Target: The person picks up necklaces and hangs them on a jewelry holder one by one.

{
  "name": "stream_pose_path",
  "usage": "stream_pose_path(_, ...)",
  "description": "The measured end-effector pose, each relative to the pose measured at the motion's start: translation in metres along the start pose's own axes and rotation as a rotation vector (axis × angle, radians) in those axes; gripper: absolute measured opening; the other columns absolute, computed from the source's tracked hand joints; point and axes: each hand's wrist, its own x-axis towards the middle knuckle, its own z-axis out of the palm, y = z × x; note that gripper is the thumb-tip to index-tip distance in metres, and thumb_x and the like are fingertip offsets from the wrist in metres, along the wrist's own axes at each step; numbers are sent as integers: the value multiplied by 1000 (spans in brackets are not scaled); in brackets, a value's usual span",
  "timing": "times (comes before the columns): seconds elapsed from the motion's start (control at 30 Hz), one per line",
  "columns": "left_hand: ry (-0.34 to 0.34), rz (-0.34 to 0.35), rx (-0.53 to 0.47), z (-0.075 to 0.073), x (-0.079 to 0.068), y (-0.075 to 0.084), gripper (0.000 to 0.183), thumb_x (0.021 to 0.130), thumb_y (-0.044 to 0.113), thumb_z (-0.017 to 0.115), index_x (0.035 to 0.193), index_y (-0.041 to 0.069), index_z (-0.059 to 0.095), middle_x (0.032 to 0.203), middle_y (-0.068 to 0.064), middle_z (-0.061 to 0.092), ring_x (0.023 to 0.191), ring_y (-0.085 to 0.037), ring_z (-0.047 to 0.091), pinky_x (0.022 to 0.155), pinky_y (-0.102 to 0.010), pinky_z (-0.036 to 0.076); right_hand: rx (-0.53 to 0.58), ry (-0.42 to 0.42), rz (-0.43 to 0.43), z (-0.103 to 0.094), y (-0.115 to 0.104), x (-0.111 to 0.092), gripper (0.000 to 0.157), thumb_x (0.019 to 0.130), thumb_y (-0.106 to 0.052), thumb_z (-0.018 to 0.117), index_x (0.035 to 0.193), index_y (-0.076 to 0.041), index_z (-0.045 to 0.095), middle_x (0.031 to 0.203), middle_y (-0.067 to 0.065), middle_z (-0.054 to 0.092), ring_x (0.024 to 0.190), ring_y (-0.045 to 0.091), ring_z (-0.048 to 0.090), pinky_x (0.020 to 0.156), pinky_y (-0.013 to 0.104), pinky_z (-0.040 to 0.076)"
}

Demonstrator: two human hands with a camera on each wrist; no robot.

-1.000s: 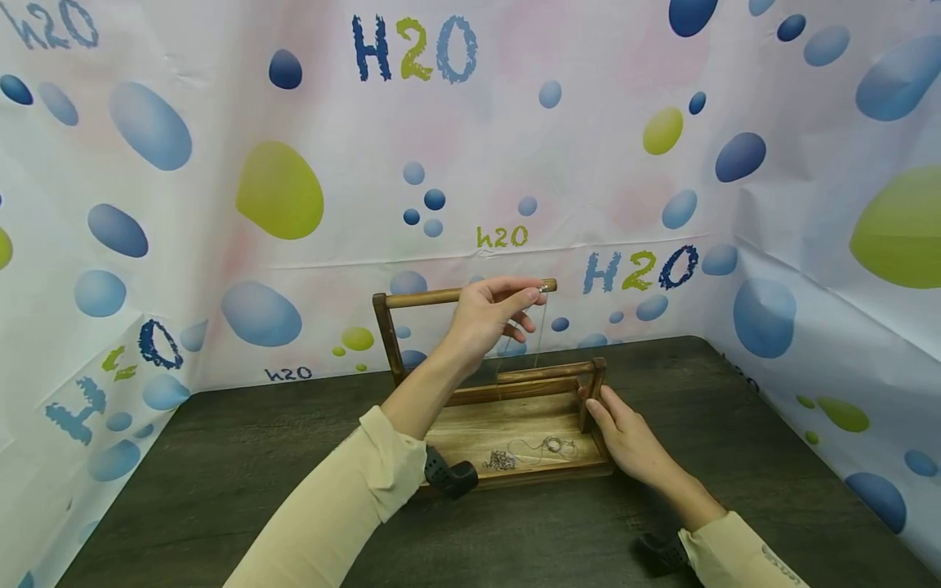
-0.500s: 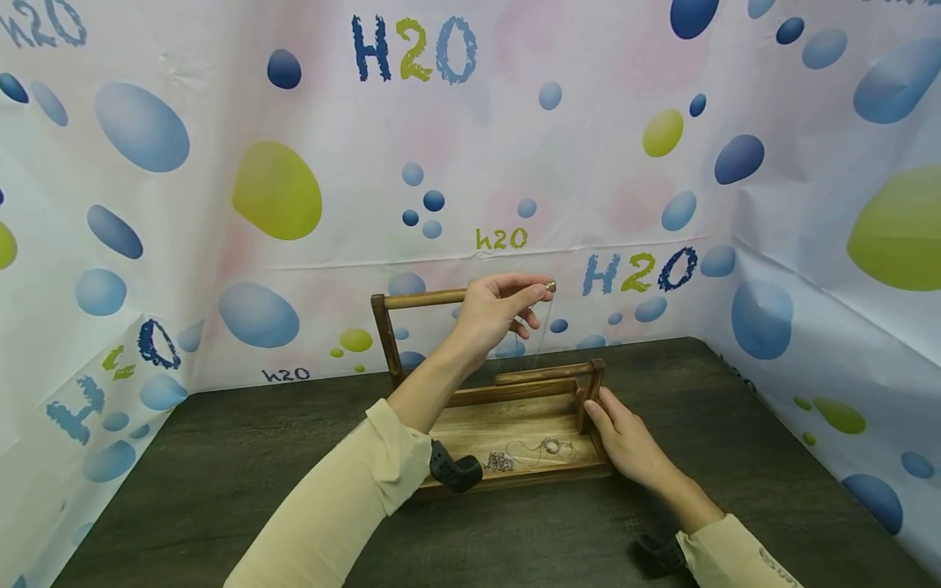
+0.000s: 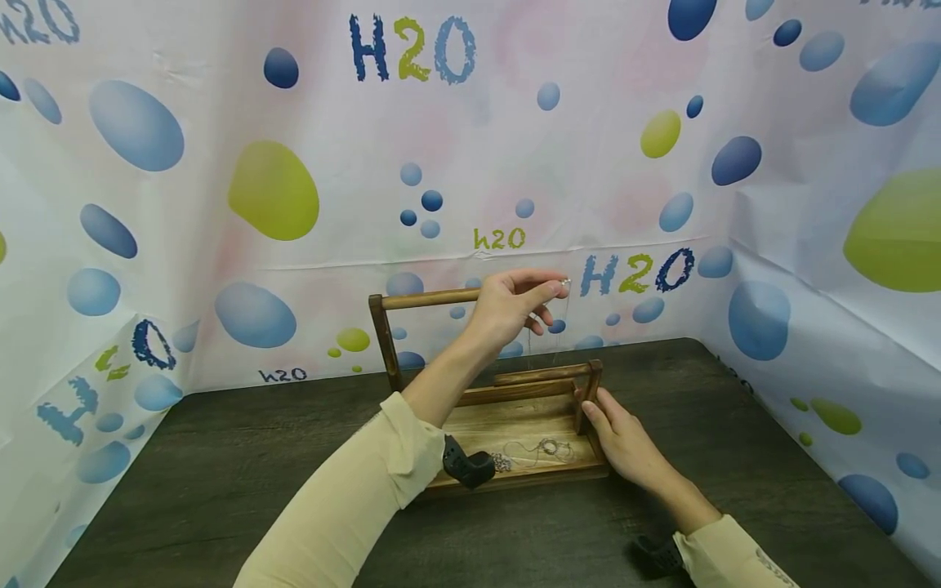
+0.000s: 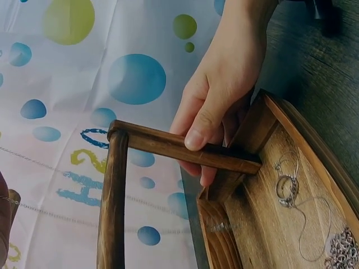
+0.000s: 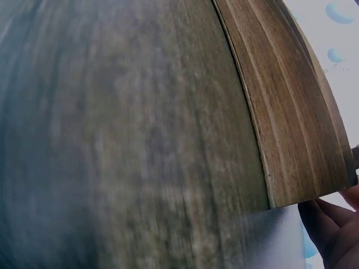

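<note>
My left hand (image 3: 515, 306) pinches a thin silver chain necklace (image 3: 566, 282) between thumb and forefinger, at the far end of the stand's upper wooden bar (image 3: 430, 299). Two strands hang from it, and in the left wrist view they run behind the lower bar (image 4: 113, 196). The hand hides the upper bar's right end. My right hand (image 3: 625, 437) holds the stand's short right post (image 4: 168, 147), its thumb lying on the wood. The wooden jewelry stand's tray (image 3: 507, 416) holds a ring-like silver piece with a fine chain (image 4: 286, 189) and a heap of silver chain (image 4: 343, 252).
The stand rests on a dark wood-grain table (image 3: 294, 482). A white backdrop (image 3: 419, 122) with coloured drops rises behind and at both sides. A black wrist device (image 3: 469, 465) on the left arm overlaps the tray's front edge.
My left hand has shifted a little to the right with the pinched chain, past where the upper bar's end showed. The right hand has kept its hold on the post.
</note>
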Motion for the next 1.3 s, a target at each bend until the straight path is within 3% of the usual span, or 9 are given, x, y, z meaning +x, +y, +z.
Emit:
stream_pose_path(0.13, -9, -10, 1, 5, 2, 0, 27, 100, 17, 65, 122, 2, 71, 105, -13, 73, 64, -18, 65, 56, -27, 56, 3, 2, -1, 0, 1, 0, 44, 111, -28, 38, 145, -1, 45, 143, 29, 50, 134, 49, 43, 106, 66, 37)
stream_pose_path(0.4, -4, -11, -12, 12, 7, 0, 27, 100, 16, 66, 121, 1, 71, 103, -11, 74, 73, -37, 64, 53, -26, 55, -4, 9, 2, 0, 0, 1, 42, 111, -28, 39, 143, -2, 47, 141, 28, 53, 133, 48, 45, 104, 65, 38)
stream_pose_path(0.47, 2, -6, -26, 14, 9, -1, 25, 99, 15, 66, 119, 2, 72, 101, -11, 74, 71, -36, 64, 52, -26, 55, 1, 2, 5, -1, 0, 1, 45, 111, -29, 39, 146, -1, 44, 143, 28, 50, 133, 48, 44, 105, 65, 38)
stream_pose_path(0.7, 2, -6, -48, 22, 13, -1, 22, 99, 14, 67, 116, 3, 74, 98, -11, 74, 60, -16, 63, 50, -25, 55, 10, -3, 17, -1, 1, 2, 46, 111, -31, 38, 147, -2, 44, 142, 27, 52, 132, 47, 47, 104, 64, 40)
stream_pose_path(1.3, 27, -11, -22, 23, 19, -2, 17, 99, 14, 67, 110, 6, 76, 98, -10, 74, 58, -16, 62, 48, -27, 54, -6, 21, 14, 3, 2, 1, 42, 111, -32, 39, 143, -6, 49, 138, 24, 56, 128, 45, 52, 101, 64, 43)
